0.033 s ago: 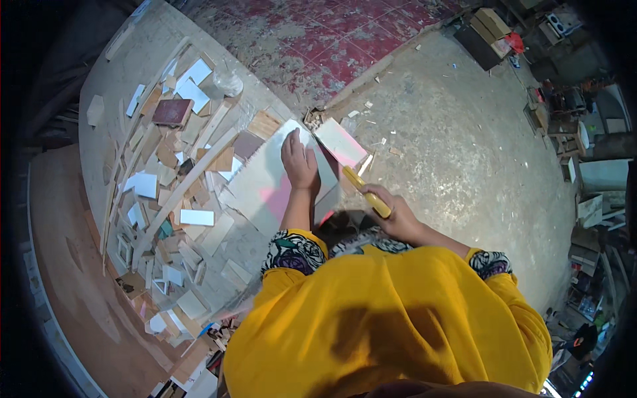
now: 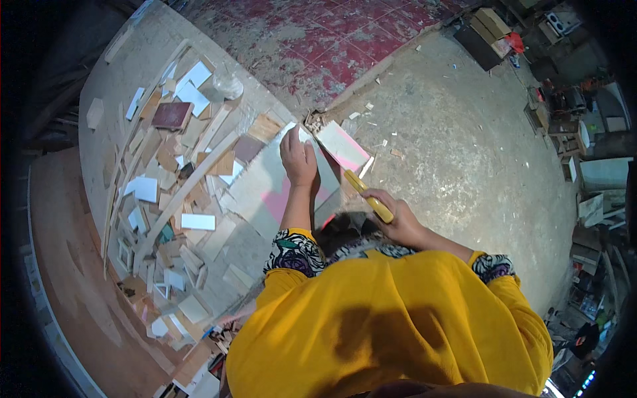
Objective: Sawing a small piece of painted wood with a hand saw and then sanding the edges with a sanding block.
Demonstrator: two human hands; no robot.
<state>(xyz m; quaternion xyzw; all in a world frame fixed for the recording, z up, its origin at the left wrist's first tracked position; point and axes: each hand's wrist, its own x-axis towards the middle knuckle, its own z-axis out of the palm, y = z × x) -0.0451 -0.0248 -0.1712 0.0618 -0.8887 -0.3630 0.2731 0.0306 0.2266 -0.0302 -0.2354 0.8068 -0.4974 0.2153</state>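
My left hand (image 2: 298, 159) presses flat, fingers stretched forward, on a pale board (image 2: 255, 192) with pink patches, which lies at the right edge of the worktable. My right hand (image 2: 401, 219) is wrapped round the yellow handle of a saw (image 2: 358, 186). Its thin dark blade runs forward and left from the handle, along a dark line between the board under my left hand and a smaller pale end piece (image 2: 342, 144) with a pink edge. How deep the blade sits in the wood cannot be made out.
Wood offcuts (image 2: 198, 221) and long strips (image 2: 182, 189) litter the worktable (image 2: 265, 103) on the left. Concrete floor (image 2: 451, 139) with scattered chips spreads to the right; red tiles (image 2: 318, 46) lie beyond. Boxes (image 2: 488, 33) and clutter line the far right.
My right hand and the saw handle have shifted very slightly toward me. The left hand stays flat on the board, and the whole view has moved a little.
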